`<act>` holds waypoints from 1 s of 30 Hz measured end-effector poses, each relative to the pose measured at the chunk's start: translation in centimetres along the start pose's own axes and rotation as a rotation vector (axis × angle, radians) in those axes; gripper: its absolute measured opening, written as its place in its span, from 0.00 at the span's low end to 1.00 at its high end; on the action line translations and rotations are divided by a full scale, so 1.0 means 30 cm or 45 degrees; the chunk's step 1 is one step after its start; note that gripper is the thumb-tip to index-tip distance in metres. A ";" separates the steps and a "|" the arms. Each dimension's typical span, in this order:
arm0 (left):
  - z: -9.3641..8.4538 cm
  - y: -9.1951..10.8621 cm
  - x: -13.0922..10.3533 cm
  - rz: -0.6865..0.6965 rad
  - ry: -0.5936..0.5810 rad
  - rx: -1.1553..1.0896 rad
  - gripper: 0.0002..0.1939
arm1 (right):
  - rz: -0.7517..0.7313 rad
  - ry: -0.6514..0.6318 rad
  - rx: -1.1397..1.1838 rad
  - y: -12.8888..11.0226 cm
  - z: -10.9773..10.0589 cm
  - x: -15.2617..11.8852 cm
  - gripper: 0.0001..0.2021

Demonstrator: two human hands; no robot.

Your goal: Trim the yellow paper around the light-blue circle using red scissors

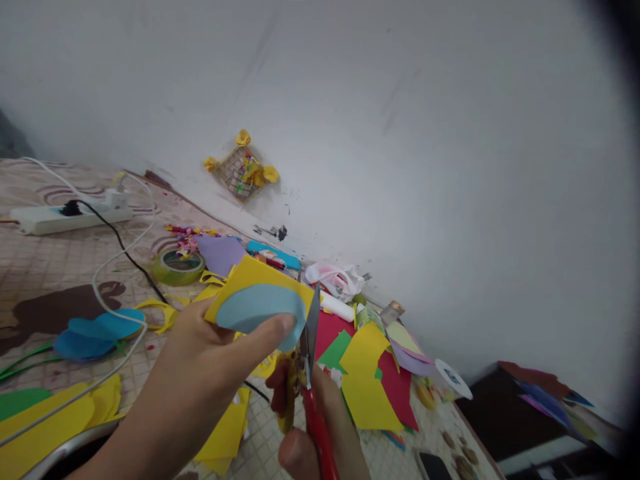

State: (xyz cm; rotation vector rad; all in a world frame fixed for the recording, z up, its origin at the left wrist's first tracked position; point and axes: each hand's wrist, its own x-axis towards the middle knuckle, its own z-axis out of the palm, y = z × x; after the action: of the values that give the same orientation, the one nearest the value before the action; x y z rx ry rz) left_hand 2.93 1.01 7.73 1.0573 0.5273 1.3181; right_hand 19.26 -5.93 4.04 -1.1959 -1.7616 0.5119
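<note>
My left hand (200, 373) pinches a sheet of yellow paper (260, 270) with a light blue rounded paper piece (255, 303) lying flat against it. The thumb presses on the blue piece. In my right hand (340, 420) is a pair of scissors (313, 400) with red handles. Its blades point up, parted around the right edge of the papers. Behind the scissors there is a brown and yellow object (284, 393) that I cannot make out. More yellow paper (223, 433) lies below my left wrist.
Yellow tape roll (177, 267), blue paper petals (95, 337) and a white power strip (75, 219) with trailing cables lie left. To the right are yellow (370, 380) and red paper (397, 393), a white spool (453, 379) and a phone (433, 465). A wall rises behind.
</note>
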 end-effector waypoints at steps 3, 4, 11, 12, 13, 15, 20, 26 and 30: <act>0.000 0.004 -0.001 -0.001 -0.013 -0.007 0.09 | 0.043 0.000 0.044 0.032 0.003 -0.015 0.34; -0.001 0.004 -0.001 0.020 0.008 0.014 0.09 | 0.051 0.000 0.066 0.043 0.003 -0.020 0.34; -0.007 -0.004 0.004 0.111 0.118 0.134 0.11 | 0.063 0.005 0.252 0.120 0.007 -0.031 0.33; -0.007 -0.003 0.004 0.114 0.119 0.131 0.10 | 0.060 0.010 0.271 0.132 0.010 -0.033 0.33; -0.008 -0.003 0.004 0.114 0.116 0.130 0.10 | 0.058 0.017 0.289 0.143 0.014 -0.035 0.33; -0.009 -0.003 0.004 0.112 0.122 0.131 0.07 | 0.084 0.030 0.346 0.164 0.021 -0.040 0.33; -0.017 -0.015 0.002 0.084 0.133 0.130 0.06 | 0.227 0.076 0.466 0.174 0.022 -0.039 0.38; -0.017 -0.018 0.010 0.114 0.150 0.109 0.06 | 0.377 0.061 0.384 0.103 -0.006 -0.008 0.38; -0.019 -0.020 0.015 0.076 0.155 0.144 0.08 | 0.327 -0.060 0.281 0.054 -0.017 0.008 0.38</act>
State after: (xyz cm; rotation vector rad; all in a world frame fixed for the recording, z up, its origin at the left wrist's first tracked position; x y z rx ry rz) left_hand 2.86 1.66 7.06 1.0972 0.6725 1.4252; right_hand 20.48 -5.08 3.20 -1.2661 -1.5507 0.8689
